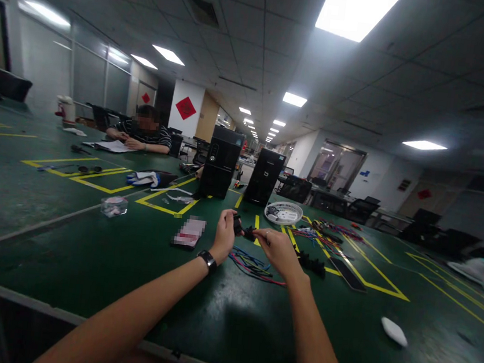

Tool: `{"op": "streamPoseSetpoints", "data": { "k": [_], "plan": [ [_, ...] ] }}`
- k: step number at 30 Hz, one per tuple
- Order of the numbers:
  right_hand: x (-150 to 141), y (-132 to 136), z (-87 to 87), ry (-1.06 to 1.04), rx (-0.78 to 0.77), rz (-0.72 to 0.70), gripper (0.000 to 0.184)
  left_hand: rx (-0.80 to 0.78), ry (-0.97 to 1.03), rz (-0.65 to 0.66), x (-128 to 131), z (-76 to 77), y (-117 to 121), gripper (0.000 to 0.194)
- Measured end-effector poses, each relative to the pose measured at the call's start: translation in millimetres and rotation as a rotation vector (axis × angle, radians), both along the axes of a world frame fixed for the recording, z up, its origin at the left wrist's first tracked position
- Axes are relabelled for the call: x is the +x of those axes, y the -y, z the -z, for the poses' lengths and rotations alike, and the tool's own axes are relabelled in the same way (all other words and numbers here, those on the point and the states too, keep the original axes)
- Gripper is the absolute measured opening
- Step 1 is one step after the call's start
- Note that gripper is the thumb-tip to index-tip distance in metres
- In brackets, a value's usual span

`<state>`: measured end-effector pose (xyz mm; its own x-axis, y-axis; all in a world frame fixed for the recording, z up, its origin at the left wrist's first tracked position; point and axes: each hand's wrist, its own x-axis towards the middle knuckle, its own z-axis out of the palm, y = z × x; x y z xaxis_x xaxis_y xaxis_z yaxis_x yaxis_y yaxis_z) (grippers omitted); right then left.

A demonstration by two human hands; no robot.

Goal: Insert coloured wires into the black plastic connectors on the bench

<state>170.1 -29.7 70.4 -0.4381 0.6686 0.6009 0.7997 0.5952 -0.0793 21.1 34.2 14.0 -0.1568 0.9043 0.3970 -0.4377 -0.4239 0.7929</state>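
Above the counter [126, 273], our left fingers [227, 219] clamp a black part [237, 224]; whether our right fingers [267, 238] grip anything, we cannot tell; slack holding could drop it onto wires [251, 262].

The black pieces [248, 233] between the person's fingers [269, 237] were too small and too covered to identify. Pixelation hid the screen of the smartphone [189, 232]. The contents of the white basket [281, 221] were too tiny to tell. The left forearm [136, 302], cut off below, covered part of the near edge of the tabletop [96, 270].
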Motion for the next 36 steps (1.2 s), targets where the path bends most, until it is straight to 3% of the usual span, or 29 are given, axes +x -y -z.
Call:
{"op": "streamPoseSetpoints", "data": {
  "k": [3, 5, 8, 10, 12, 15, 17, 18, 22, 26, 28, 33, 36],
  "plan": [
    [-6, -3, 12.1, -0.021, 0.052, 0.006, 0.020, -0.008, 0.072, 0.069, -5, -3.7, -4, 0.031],
    [-23, -2, 27.2, 0.007, 0.054, 0.035, 0.020, -0.123, 0.234, 0.106, -14, -7.8, -9, 0.029],
    [-53, 2, 49.9, 0.181, -0.034, 0.000, 0.018, -0.321, 0.470, 0.041, -36, -14.1, -23, 0.033],
    [-65, 1, 56.9, 0.206, -0.065, -0.040, 0.018, -0.318, 0.463, 0.009, -53, -15.8, -31, 0.034],
    [-67, -1, 56.5, 0.112, -0.049, 0.014, 0.018, -0.284, 0.365, -0.025, -65, -14.5, -34, 0.033],
    [-56, -6, 52.1, -0.008, -0.061, 0.180, 0.019, -0.241, 0.229, -0.083, -65, -8.2, -31, 0.034],
    [-47, -8, 52.2, -0.010, -0.087, 0.215, 0.018, -0.220, 0.168, -0.039, -54, -2.7, -24, 0.036],
    [-44, -8, 53.2, -0.020, -0.080, 0.205, 0.022, -0.223, 0.149, 0.014, -46, 0.3, -20, 0.037],
    [-41, -7, 54.9, -0.183, -0.025, 0.049, 0.068, -0.362, 0.168, 0.309, -15, 12.3, -1, 0.034],
    [-28, -13, 44.8, -0.229, -0.147, -0.087, 0.061, -0.444, 0.221, 0.535, -2, 17.7, 12, 0.031],
    [-9, -24, 39.4, -0.229, -0.158, 0.002, 0.053, -0.446, 0.190, 0.526, -3, 16.8, 15, 0.032],
    [48, -67, 47.4, -0.077, -0.260, 0.365, 0.050, -0.310, -0.041, 0.229, -9, 16.8, 12, 0.032],
    [64, -90, 61.9, 0.040, -0.378, 0.400, 0.052, -0.291, -0.051, 0.234, -8, 22.6, 9, 0.031]
  ]
}}
